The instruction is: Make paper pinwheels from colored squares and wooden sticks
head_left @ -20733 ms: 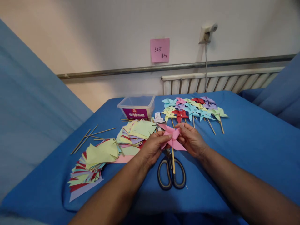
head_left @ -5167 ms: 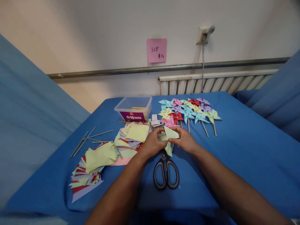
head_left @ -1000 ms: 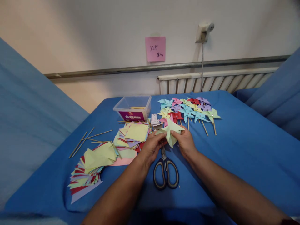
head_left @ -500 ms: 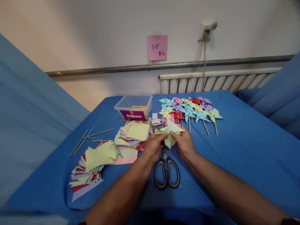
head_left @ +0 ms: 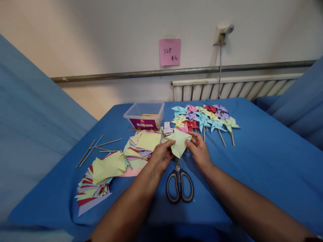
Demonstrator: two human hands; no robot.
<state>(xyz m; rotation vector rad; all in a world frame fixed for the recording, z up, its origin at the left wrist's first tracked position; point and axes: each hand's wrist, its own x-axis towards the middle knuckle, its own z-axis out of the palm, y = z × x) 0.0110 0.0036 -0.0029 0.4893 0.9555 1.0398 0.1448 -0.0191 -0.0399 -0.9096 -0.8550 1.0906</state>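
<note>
A pale green pinwheel paper [head_left: 179, 144] is held up over the blue table, its flaps folded and a point hanging down. My left hand [head_left: 161, 155] pinches its left side between thumb and fingers. At the right edge, the thumb and fingertips of my right hand [head_left: 201, 151] close on the paper. Beneath the hands lie dark-handled scissors [head_left: 179, 184], with most of their blades hidden. Just behind the paper are small white boxes [head_left: 167, 126] and a pink pinwheel [head_left: 183, 128], partly covered.
Finished pinwheels [head_left: 202, 120] on sticks lie in rows at the back right. A clear plastic box [head_left: 128, 114] holds some sticks. Left of my hands are a stack of coloured paper squares [head_left: 149, 140], a fanned pile of cut papers [head_left: 108, 166] and loose sticks [head_left: 91, 152].
The pinwheel paper has turned and shifted slightly left, showing a flatter face. My right thumb has moved from its middle to its right edge.
</note>
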